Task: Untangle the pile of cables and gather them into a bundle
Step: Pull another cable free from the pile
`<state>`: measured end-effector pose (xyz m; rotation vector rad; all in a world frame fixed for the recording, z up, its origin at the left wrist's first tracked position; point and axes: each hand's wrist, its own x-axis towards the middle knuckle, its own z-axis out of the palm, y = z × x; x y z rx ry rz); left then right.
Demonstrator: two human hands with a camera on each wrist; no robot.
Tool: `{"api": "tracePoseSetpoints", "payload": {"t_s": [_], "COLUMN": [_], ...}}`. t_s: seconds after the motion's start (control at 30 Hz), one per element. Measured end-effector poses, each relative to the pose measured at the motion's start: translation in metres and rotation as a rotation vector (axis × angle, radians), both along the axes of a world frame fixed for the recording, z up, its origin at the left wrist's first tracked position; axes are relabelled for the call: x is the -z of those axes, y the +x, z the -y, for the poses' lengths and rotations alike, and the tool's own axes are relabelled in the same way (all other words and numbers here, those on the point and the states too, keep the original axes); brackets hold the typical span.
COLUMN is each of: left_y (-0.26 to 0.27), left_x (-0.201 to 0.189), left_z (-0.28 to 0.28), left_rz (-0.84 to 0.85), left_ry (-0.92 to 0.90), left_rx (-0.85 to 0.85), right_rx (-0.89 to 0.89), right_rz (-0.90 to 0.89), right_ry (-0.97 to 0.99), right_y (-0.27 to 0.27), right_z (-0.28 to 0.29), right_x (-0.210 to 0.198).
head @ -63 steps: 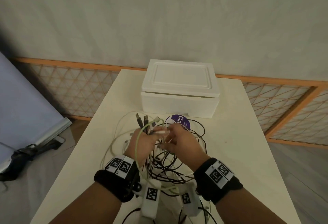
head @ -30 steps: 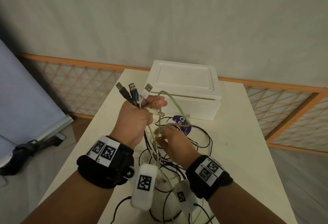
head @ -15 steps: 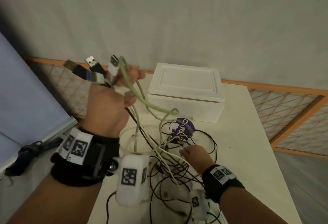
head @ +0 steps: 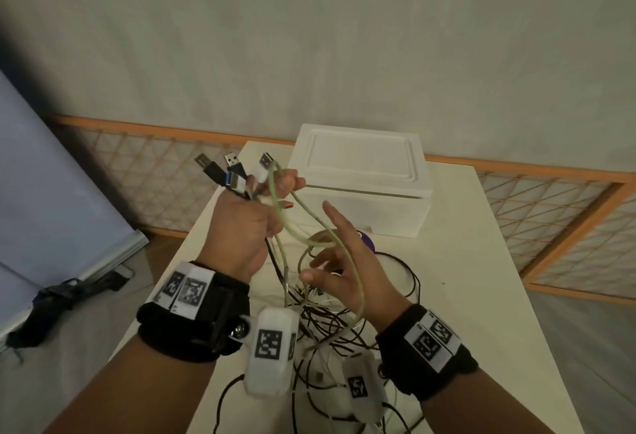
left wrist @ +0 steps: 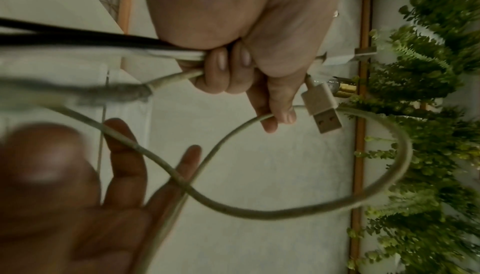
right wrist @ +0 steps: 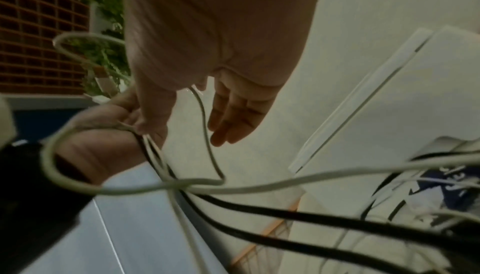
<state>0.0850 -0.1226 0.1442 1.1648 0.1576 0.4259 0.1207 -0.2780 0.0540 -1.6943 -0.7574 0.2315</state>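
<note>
My left hand (head: pixel 256 213) is raised above the table and grips a bunch of cable ends; several USB plugs (head: pixel 234 167) stick up from the fist. In the left wrist view its fingers (left wrist: pixel 226 67) curl round black and white cords beside a pale USB plug (left wrist: pixel 322 110). A pale green cable (head: pixel 347 261) loops down from that fist across my right hand (head: pixel 323 254), which is open with fingers spread and grips nothing. The tangled pile of cables (head: pixel 330 334) lies on the table below both hands.
A white lidded box (head: pixel 361 175) stands at the far end of the cream table (head: pixel 481 296), with a purple disc (head: pixel 367 240) in front of it. An orange lattice rail (head: pixel 568 213) runs behind. The floor drops off left of the table.
My right hand has come up off the pile and opened under the green loop. My left hand still holds the cable ends and sits lower and nearer the middle.
</note>
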Motion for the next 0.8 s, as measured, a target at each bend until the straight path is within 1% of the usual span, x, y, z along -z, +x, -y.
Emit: {"api": "tracePoseSetpoints", "payload": {"t_s": [0.07,0.1,0.17,0.23,0.33,0.43,0.47,0.53,0.57,0.6,0.63,0.67,0.7,0.73,0.77,0.8], "left_y": [-0.001,0.001,0.002,0.002,-0.001,-0.004,-0.005,-0.006,-0.008,-0.009,-0.010,-0.011,-0.012,-0.012,-0.011,-0.011], "left_x": [0.007,0.014,0.026,0.037,0.054,0.069,0.073,0.079,0.081,0.081,0.080,0.079,0.078,0.078,0.077,0.077], "left_z": [-0.001,-0.004,-0.010,-0.016,-0.033,-0.054,-0.061,-0.070,-0.071,-0.071,-0.069,-0.066,-0.061,-0.055,-0.048,-0.040], "left_rz": [-0.036,-0.069,-0.154,-0.254,-0.346,-0.375,-0.387,-0.413,-0.418,-0.422,-0.426,-0.429,-0.431,-0.434,-0.442,-0.450], "left_ry": [0.042,0.071,0.100,0.099,0.053,-0.084,-0.137,-0.242,-0.288,-0.323,-0.344,-0.359,-0.370,-0.378,-0.386,-0.395], "left_rx": [0.030,0.038,0.033,0.028,-0.012,-0.141,-0.182,-0.228,-0.229,-0.222,-0.212,-0.194,-0.172,-0.145,-0.111,-0.070], "right_rx": [-0.018,-0.009,0.037,0.113,0.225,0.523,0.648,0.878,0.945,0.973,0.966,0.937,0.891,0.839,0.775,0.691], "right_rz": [-0.015,-0.029,-0.130,-0.241,-0.357,-0.468,-0.447,-0.271,-0.159,-0.062,0.000,0.025,0.058,0.129,0.213,0.269], "right_ry": [0.173,0.227,0.308,0.344,0.273,0.112,0.026,-0.263,-0.422,-0.573,-0.719,-0.862,-0.968,-1.004,-0.975,-0.884], "right_y": [-0.005,-0.006,-0.005,0.000,0.012,0.030,0.036,0.046,0.048,0.049,0.047,0.045,0.043,0.040,0.037,0.032], "right_z": [0.003,0.004,0.010,0.023,0.059,0.101,0.115,0.142,0.155,0.167,0.174,0.176,0.172,0.161,0.145,0.124], "right_x": [-0.001,-0.001,-0.004,-0.005,-0.001,0.014,0.021,0.031,0.034,0.036,0.035,0.034,0.031,0.026,0.020,0.011]}}
